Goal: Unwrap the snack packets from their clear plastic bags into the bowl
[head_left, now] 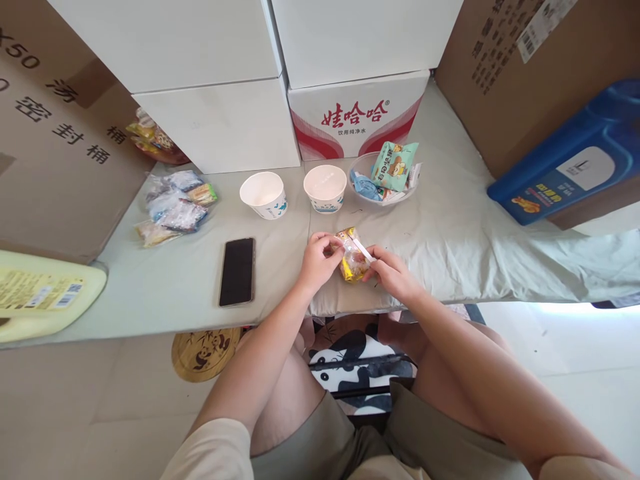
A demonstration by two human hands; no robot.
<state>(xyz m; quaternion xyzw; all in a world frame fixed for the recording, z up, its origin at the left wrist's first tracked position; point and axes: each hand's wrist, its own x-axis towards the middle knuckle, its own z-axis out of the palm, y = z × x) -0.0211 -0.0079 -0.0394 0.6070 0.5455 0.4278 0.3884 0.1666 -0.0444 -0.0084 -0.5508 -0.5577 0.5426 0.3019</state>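
Observation:
A small snack packet (pixel 354 268), yellow with a clear window, lies on the cloth-covered surface near its front edge. My left hand (pixel 319 259) is closed at the packet's left side, thumb and fingertips pinching its edge. From the right, my right hand (pixel 393 270) closes on a thin white strip-like piece (pixel 362 249), which slants over the packet; its exact kind is unclear. The right fingertips also reach the packet's right edge. Just beyond stand two white paper cups (pixel 325 201) (pixel 274 208) and a clear bowl (pixel 361 197) holding several wrapped snacks, including a green packet (pixel 395 165).
A black phone (pixel 237 272) lies left of my hands. Farther left is a pile of wrapped packets (pixel 177 208). A blue bottle (pixel 565 160) leans at right, a pale yellow jug (pixel 45 293) lies at left. Cardboard boxes (pixel 55 133) and white boxes (pixel 225 127) line the back.

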